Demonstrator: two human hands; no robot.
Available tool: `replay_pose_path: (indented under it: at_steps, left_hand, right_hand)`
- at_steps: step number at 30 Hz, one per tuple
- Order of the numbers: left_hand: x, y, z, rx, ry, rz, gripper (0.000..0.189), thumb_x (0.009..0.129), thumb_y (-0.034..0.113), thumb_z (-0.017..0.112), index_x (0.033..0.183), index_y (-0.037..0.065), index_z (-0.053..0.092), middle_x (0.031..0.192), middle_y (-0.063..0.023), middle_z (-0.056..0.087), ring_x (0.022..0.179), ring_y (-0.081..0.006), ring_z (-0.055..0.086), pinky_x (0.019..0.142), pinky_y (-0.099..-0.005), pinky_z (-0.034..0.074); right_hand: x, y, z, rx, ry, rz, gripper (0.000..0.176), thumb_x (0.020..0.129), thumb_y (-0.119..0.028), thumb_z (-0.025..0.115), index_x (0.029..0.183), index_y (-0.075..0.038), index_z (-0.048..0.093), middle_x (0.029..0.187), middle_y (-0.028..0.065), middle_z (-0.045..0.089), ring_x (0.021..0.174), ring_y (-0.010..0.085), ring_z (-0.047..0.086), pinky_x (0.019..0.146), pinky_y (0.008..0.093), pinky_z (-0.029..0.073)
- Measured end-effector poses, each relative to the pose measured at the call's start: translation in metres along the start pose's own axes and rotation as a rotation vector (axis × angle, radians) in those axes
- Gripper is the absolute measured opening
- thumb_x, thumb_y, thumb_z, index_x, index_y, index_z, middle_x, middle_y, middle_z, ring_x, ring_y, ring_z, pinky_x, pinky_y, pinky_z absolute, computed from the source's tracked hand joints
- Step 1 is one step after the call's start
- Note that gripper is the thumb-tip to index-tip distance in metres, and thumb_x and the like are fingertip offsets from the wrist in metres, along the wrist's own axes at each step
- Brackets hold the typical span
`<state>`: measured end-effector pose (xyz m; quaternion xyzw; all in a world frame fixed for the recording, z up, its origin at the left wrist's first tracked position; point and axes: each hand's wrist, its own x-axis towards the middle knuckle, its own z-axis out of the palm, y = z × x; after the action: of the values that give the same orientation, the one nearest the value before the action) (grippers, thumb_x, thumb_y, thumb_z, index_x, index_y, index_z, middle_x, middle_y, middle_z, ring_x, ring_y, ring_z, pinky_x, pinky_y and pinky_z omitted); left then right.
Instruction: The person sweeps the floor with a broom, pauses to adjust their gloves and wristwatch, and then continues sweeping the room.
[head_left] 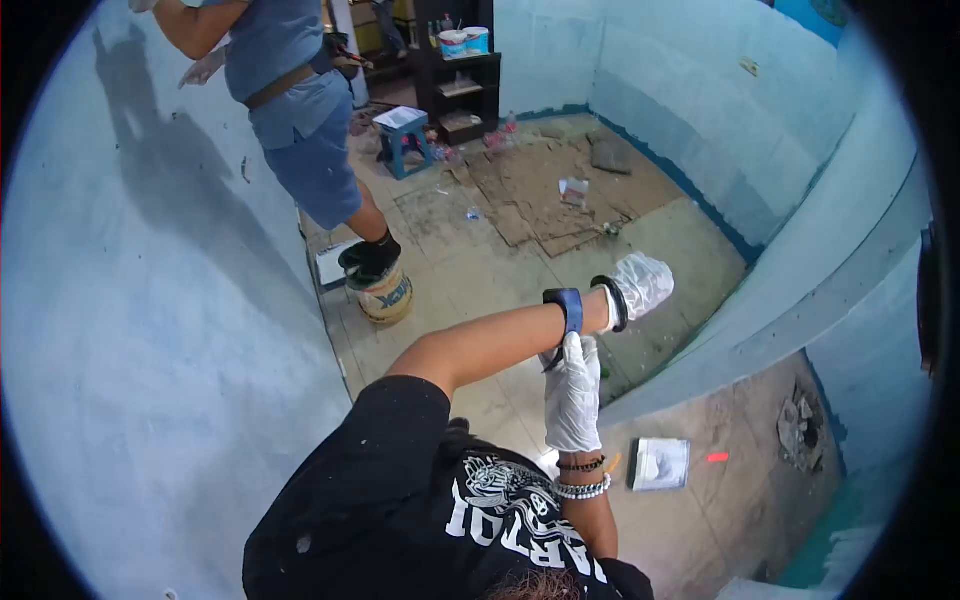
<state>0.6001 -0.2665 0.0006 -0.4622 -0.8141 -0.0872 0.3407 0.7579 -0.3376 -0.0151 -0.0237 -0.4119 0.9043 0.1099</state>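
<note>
My left hand [643, 284], in a white glove, is held out with its fingers curled in and nothing visible in them. A blue watch [569, 310] and a black band [613, 303] sit around that wrist. Just below, my right hand [573, 395], also in a white glove, pinches the watch strap at its lower side. Beaded bracelets [583, 488] circle my right wrist.
Another person [305, 130] stands at upper left, a foot on a bucket [386, 297], near the blue wall [90, 350]. Behind are a blue stool [405, 145], a dark shelf [460, 90] and cardboard [540, 190]. A square tin [660, 464] lies lower right.
</note>
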Motion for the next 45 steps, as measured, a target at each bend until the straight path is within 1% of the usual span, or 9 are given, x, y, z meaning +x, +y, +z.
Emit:
replay_pose_path:
  at_steps: [4,12,14,18,20,26,38,42,45]
  left_hand:
    - [0.009,0.003,-0.017,-0.081,-0.043,-0.122,0.005,0.074,0.010,0.055,0.075,0.007,0.059,0.068,-0.0101,0.061,0.064,-0.0238,0.063,0.054,-0.0355,0.048]
    - [0.004,0.014,-0.049,-0.401,0.128,-0.047,0.014,0.082,0.014,0.050,0.081,0.005,0.060,0.075,-0.0146,0.061,0.071,-0.0302,0.062,0.062,-0.0394,0.050]
    - [0.002,0.015,-0.060,-0.703,0.058,-0.068,0.020,0.086,0.016,0.049,0.100,0.005,0.060,0.078,-0.0158,0.059,0.074,-0.0315,0.060,0.067,-0.0409,0.048]
    - [0.003,0.006,-0.058,-0.586,-0.034,-0.133,0.019,0.086,0.017,0.049,0.097,0.006,0.060,0.083,-0.0163,0.060,0.079,-0.0329,0.060,0.068,-0.0422,0.048]
    - [0.007,-0.009,-0.061,-0.508,0.121,-0.112,0.018,0.085,0.017,0.050,0.095,0.006,0.060,0.078,-0.0159,0.059,0.078,-0.0329,0.060,0.067,-0.0424,0.048]
    - [0.022,-0.070,-0.088,-0.640,0.204,-0.181,0.022,0.086,0.020,0.054,0.100,0.005,0.064,0.096,-0.0151,0.065,0.091,-0.0337,0.061,0.078,-0.0394,0.049]
    - [0.014,-0.073,-0.082,-0.241,0.106,-0.037,0.011,0.079,0.014,0.056,0.086,0.006,0.059,0.077,-0.0144,0.064,0.074,-0.0293,0.064,0.067,-0.0361,0.051]
    - [0.009,-0.077,-0.088,-0.358,0.078,-0.095,0.024,0.085,0.017,0.054,0.107,0.007,0.060,0.089,-0.0141,0.063,0.082,-0.0315,0.061,0.071,-0.0402,0.050]
    - [0.007,-0.072,-0.096,-0.332,0.062,-0.056,0.020,0.085,0.015,0.053,0.102,0.006,0.060,0.085,-0.0144,0.063,0.081,-0.0318,0.062,0.069,-0.0400,0.051]
  right_hand:
    - [-0.007,-0.007,-0.011,0.203,-0.113,0.070,0.055,0.093,-0.047,0.044,0.131,-0.007,0.039,0.130,0.0037,0.047,0.118,0.0179,0.044,0.104,0.0378,0.030]
    - [0.002,-0.006,-0.027,0.224,-0.267,0.163,0.073,0.080,-0.045,0.066,0.131,0.000,0.040,0.131,0.0100,0.047,0.123,0.0216,0.043,0.107,0.0357,0.030]
    - [0.004,-0.010,-0.030,0.066,-0.330,0.173,0.073,0.078,-0.041,0.069,0.130,0.000,0.040,0.130,0.0097,0.047,0.123,0.0215,0.042,0.108,0.0358,0.029]
    - [-0.011,-0.025,-0.012,-0.183,-0.192,0.224,0.059,0.081,-0.035,0.067,0.122,0.001,0.048,0.126,0.0092,0.047,0.119,0.0180,0.043,0.105,0.0334,0.029]
    - [-0.008,-0.041,0.000,-0.738,-0.164,0.132,0.049,0.083,-0.030,0.064,0.118,0.001,0.052,0.115,0.0109,0.056,0.107,0.0187,0.052,0.092,0.0319,0.039]
    - [0.000,-0.032,0.002,-0.911,-0.188,-0.283,0.031,0.086,-0.018,0.062,0.113,-0.003,0.058,0.091,0.0104,0.065,0.079,0.0157,0.060,0.072,0.0285,0.047]
    - [-0.006,-0.038,0.019,-0.562,-0.186,0.069,0.028,0.092,-0.014,0.053,0.115,0.000,0.056,0.070,-0.0052,0.050,0.056,0.0021,0.042,0.051,0.0194,0.035]
    - [-0.011,-0.043,0.022,-0.469,-0.208,0.121,0.032,0.092,-0.015,0.052,0.121,-0.001,0.052,0.068,-0.0069,0.045,0.055,0.0020,0.038,0.050,0.0178,0.032]
    - [-0.016,-0.047,0.027,-0.354,-0.223,0.229,0.037,0.090,-0.018,0.052,0.121,0.002,0.051,0.071,-0.0066,0.043,0.059,0.0022,0.036,0.056,0.0180,0.032]
